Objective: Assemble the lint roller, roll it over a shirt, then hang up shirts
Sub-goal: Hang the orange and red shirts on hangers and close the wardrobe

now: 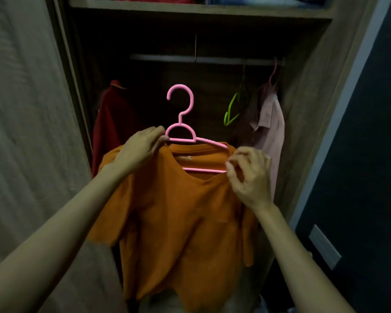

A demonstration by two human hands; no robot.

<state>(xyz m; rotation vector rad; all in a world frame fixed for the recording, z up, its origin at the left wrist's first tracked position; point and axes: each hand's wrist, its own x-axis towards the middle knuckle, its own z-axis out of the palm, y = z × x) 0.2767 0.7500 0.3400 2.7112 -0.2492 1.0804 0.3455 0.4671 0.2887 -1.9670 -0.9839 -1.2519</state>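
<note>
An orange T-shirt (181,222) hangs on a pink plastic hanger (181,105) in front of an open wardrobe. My left hand (142,145) grips the hanger's left shoulder together with the shirt's left shoulder. My right hand (248,175) pinches the shirt's collar at the hanger's right end. The hanger's hook points up, below the metal rail (167,57) and apart from it. No lint roller is in view.
On the rail hang a red shirt (113,123) at the left, a pale pink shirt (269,127) on a pink hanger at the right, and a bare green hanger (233,109). A shelf (190,10) above holds folded clothes. A dark wall (359,154) stands to the right.
</note>
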